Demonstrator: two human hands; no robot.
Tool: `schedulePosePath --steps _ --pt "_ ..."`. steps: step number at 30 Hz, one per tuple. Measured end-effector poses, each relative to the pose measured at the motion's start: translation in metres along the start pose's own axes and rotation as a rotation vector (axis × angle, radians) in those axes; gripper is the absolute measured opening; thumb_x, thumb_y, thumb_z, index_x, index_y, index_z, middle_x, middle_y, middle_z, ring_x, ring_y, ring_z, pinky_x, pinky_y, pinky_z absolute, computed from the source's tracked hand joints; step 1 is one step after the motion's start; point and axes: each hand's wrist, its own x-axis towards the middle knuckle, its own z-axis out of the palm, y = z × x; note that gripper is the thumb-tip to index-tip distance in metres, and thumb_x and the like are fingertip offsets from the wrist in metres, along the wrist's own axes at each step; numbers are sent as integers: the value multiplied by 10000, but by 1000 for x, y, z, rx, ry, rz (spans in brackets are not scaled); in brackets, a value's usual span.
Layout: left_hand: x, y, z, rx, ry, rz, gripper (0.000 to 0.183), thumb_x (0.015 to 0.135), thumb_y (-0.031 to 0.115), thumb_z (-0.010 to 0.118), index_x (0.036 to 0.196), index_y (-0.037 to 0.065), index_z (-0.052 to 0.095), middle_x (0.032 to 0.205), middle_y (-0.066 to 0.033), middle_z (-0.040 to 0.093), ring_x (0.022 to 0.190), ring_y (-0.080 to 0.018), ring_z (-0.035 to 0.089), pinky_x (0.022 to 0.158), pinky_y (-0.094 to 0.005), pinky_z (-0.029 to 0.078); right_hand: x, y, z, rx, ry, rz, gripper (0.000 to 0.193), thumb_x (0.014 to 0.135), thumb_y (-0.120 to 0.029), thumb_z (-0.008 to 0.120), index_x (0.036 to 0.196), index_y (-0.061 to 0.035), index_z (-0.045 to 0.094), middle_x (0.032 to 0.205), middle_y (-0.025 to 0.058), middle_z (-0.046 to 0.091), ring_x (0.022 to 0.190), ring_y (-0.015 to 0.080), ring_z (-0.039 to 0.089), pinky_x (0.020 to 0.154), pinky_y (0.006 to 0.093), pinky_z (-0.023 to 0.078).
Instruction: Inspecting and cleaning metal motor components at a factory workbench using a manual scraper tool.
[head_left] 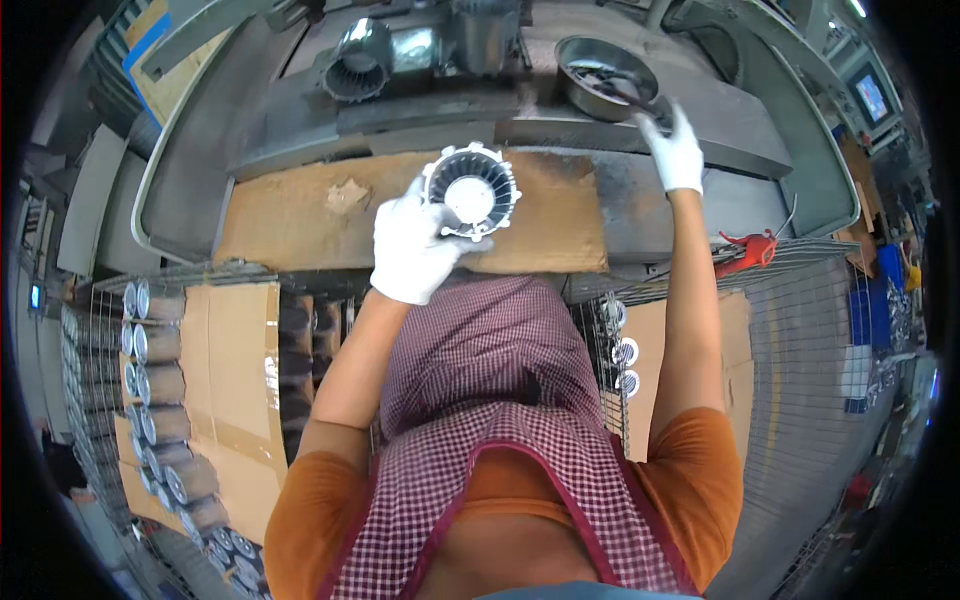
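My gloved left hand [415, 245] is closed around a round, finned metal housing [436, 190], held over the cardboard in front of me. The open end of the housing faces up, showing dark ribs inside and small lugs around its rim. My gloved right hand [672, 150] is stretched out to the near right rim of a metal bowl [570, 72], its thumb and fingers spread. A dark, handle-like piece [635, 98] sticks out of the bowl toward those fingers; motion blur hides whether they touch it. Small dark bits lie in the bowl.
A brown cardboard sheet [290, 215] covers the bench's front. Behind it stand a shiny finned cylinder [357, 62] and a taller metal cylinder [485, 38]. Wire baskets flank me; the left one holds several metal cylinders [160, 343] beside cardboard. A red-handled tool [750, 250] rests on the right basket's edge.
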Motion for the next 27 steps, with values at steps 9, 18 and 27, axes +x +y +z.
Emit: schedulePosePath --steps 9,18,27 --pt "-10 66 -6 -234 66 359 367 429 325 874 597 81 658 1068 -215 665 954 -322 682 807 -362 545 -140 -3 -34 827 -557 372 712 858 -440 655 1410 -65 404 1294 176 552 1173 273 538 1012 396 402" --pt "-18 143 49 -716 -516 152 955 399 318 933 1236 20 583 1343 -235 509 1277 -337 478 1073 -388 364 -231 -22 -91 1978 -403 682 1142 626 -639 765 1494 -146 211 1463 96 352 1360 332 332 938 565 472" --pt "34 200 167 -194 -447 379 936 659 556 760 1400 95 421 1398 -211 446 1271 -386 448 1054 -452 372 -356 205 -138 1238 -150 1292 729 770 -293 717 1343 -73 325 1219 141 551 1086 275 571 794 471 529"
